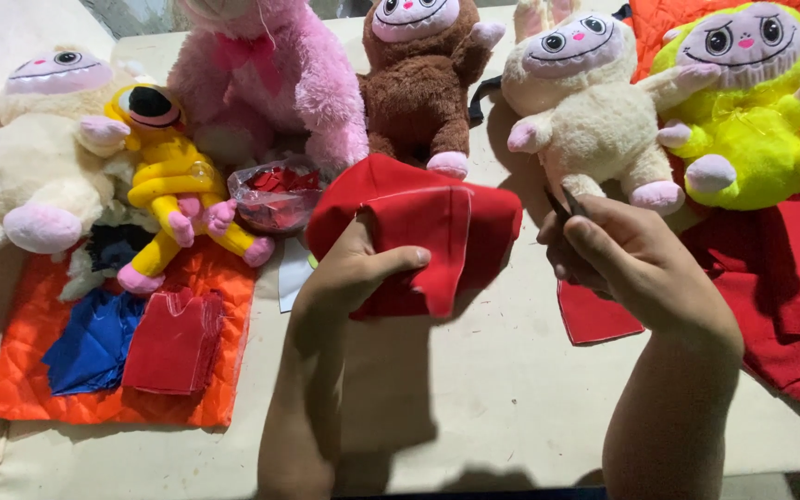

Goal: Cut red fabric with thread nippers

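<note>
At table centre, the left hand (349,268) pinches a folded red felt piece (418,231). At its three o'clock the right hand (622,255) is curled around dark scissors (562,202). At ten o'clock, a clear plastic bag (275,199) holds red scraps.

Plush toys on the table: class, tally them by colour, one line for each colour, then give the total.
Cream: 2
Yellow: 1
Pink: 1
Brown: 1
Lime green: 1
Total: 6
</note>
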